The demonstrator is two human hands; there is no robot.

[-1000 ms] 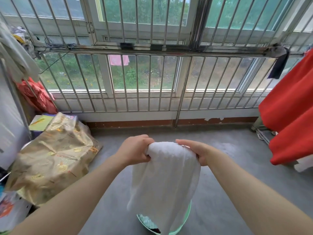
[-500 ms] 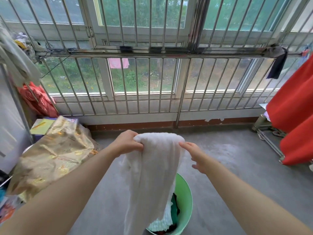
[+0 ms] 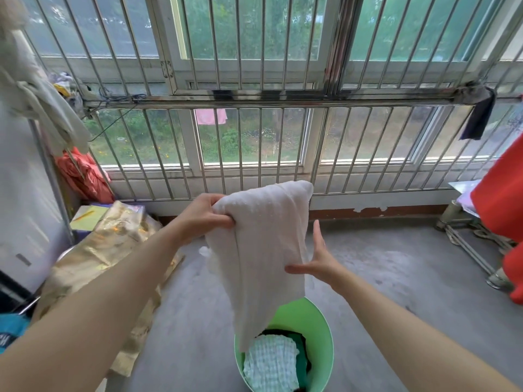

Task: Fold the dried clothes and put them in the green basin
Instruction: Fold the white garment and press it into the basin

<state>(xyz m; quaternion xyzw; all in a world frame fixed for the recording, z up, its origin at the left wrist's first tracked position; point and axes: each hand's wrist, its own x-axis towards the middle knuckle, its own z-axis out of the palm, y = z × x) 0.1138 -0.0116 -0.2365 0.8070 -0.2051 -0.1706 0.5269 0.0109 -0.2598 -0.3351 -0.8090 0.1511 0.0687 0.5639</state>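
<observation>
A white towel (image 3: 263, 250) hangs folded lengthwise in front of me, its lower end dangling over the green basin (image 3: 319, 329). My left hand (image 3: 203, 219) grips the towel's upper left edge in a fist. My right hand (image 3: 317, 261) is spread flat with fingers apart, its thumb against the towel's right side at mid-height, not gripping it. The green basin stands on the concrete floor below and holds a folded pale checked cloth (image 3: 271, 363) over dark and green garments.
A gold foil bag (image 3: 93, 258) lies on the floor at left beside a red bag (image 3: 85, 176). Red cloth (image 3: 501, 199) hangs on a metal drying rack (image 3: 469, 250) at right. A barred window (image 3: 254, 123) runs across the back wall.
My right hand let go of the towel's top edge and dropped to mid-height, spreading flat against its side. My left hand lifted the towel higher, and the basin came into fuller view.
</observation>
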